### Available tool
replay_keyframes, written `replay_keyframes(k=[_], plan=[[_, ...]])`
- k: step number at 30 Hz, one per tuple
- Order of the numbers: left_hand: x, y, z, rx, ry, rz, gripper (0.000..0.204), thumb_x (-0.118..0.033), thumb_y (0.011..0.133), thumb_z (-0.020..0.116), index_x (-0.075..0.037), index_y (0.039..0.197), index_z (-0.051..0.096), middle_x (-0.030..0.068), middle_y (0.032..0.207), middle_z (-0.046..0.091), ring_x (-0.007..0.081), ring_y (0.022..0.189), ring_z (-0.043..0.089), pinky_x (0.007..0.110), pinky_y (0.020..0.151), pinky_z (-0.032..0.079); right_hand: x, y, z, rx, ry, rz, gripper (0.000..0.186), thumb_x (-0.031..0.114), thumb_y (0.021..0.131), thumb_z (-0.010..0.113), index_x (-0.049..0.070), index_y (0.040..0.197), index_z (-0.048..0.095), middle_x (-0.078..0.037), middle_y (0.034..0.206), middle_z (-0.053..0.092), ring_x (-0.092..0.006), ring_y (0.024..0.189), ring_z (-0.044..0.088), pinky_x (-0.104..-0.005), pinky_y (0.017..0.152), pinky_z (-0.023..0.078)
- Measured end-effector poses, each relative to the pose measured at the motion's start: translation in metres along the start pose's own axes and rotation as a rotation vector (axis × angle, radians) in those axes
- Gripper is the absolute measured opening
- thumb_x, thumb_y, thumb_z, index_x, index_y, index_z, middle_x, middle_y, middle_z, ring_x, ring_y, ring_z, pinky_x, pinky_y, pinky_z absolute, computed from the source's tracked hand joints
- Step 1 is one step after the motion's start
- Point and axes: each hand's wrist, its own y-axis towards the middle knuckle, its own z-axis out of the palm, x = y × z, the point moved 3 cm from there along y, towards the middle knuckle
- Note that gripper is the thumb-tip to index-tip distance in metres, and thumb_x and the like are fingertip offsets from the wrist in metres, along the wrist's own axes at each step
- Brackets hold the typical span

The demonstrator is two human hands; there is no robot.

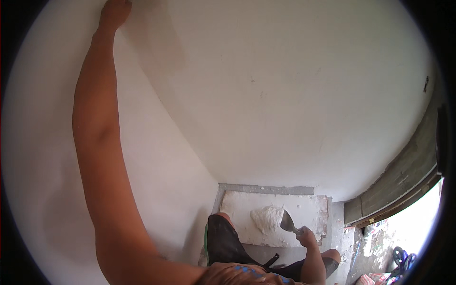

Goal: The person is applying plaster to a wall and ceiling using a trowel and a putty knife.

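My right hand point(306, 236) is closed round the handle of a putty knife point(287, 222). Its wide metal blade is at the right side of a mound of white putty point(267, 219); whether it touches the putty is hard to tell. The mound lies on a white board point(308, 213) low in front of my knees. Far up at the top left, my left hand point(115, 14) is against or close to the wall by the corner. Its fingers look curled, partly cut off by the picture's edge, and what they hold is hidden.
Two pale walls meet in a corner left of centre, the left wall point(152, 190) and the facing wall point(266, 118). A grey unpainted strip point(380, 194) borders a bright opening at the right. Bags point(373, 279) and a dark blue item point(401, 259) lie on the floor there.
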Motion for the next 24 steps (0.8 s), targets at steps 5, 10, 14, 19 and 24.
replay_keyframes(k=[5, 10, 14, 19, 24], plan=[[0.017, -0.042, 0.059, -0.137, 0.095, 0.194, 0.051, 0.002, 0.096, 0.048, -0.009, 0.146, 0.044, 0.0167, 0.142, 0.053, 0.0304, 0.131, 0.052, 0.038, 0.112, 0.04, 0.002, 0.008, 0.005, 0.105, -0.006, 0.04, 0.04, 0.023, 0.073, 0.072, 0.004, 0.107, 0.062, -0.022, 0.1, 0.07, -0.04, 0.097, 0.066, -0.0462, 0.084, 0.053], [0.059, -0.12, 0.13, -0.214, 0.083, 0.406, 0.067, 0.001, 0.079, 0.056, -0.024, 0.141, 0.051, 0.0158, 0.139, 0.055, 0.0381, 0.119, 0.057, 0.044, 0.096, 0.051, 0.0, 0.029, 0.018, 0.142, -0.053, -0.06, 0.04, 0.025, 0.073, 0.072, 0.005, 0.107, 0.063, -0.02, 0.099, 0.07, -0.0392, 0.097, 0.066, -0.0463, 0.085, 0.053], [0.039, -0.225, 0.157, -0.06, 0.171, 0.461, 0.068, 0.007, 0.075, 0.056, -0.022, 0.137, 0.056, 0.0192, 0.136, 0.056, 0.0414, 0.116, 0.058, 0.048, 0.097, 0.049, 0.007, 0.035, 0.017, 0.101, -0.059, -0.135, 0.039, 0.025, 0.073, 0.072, 0.005, 0.106, 0.063, -0.02, 0.1, 0.07, -0.0389, 0.097, 0.066, -0.0461, 0.086, 0.053], [0.042, -0.185, 0.076, -0.179, -0.232, 0.295, 0.06, 0.008, 0.08, 0.054, -0.016, 0.135, 0.058, 0.0132, 0.134, 0.059, 0.0283, 0.125, 0.056, 0.039, 0.104, 0.047, 0.027, 0.038, 0.01, 0.13, -0.038, -0.132, 0.039, 0.025, 0.073, 0.073, 0.005, 0.105, 0.064, -0.02, 0.1, 0.07, -0.0378, 0.098, 0.067, -0.0454, 0.087, 0.053], [0.058, -0.036, -0.032, -0.394, 0.008, 0.155, 0.041, -0.015, 0.083, 0.064, -0.011, 0.123, 0.062, 0.0197, 0.105, 0.068, 0.0379, 0.101, 0.064, 0.045, 0.087, 0.052, 0.017, 0.028, 0.006, 0.093, -0.023, -0.112, 0.04, 0.025, 0.072, 0.074, 0.005, 0.105, 0.064, -0.02, 0.101, 0.07, -0.0379, 0.098, 0.067, -0.0452, 0.087, 0.053]])
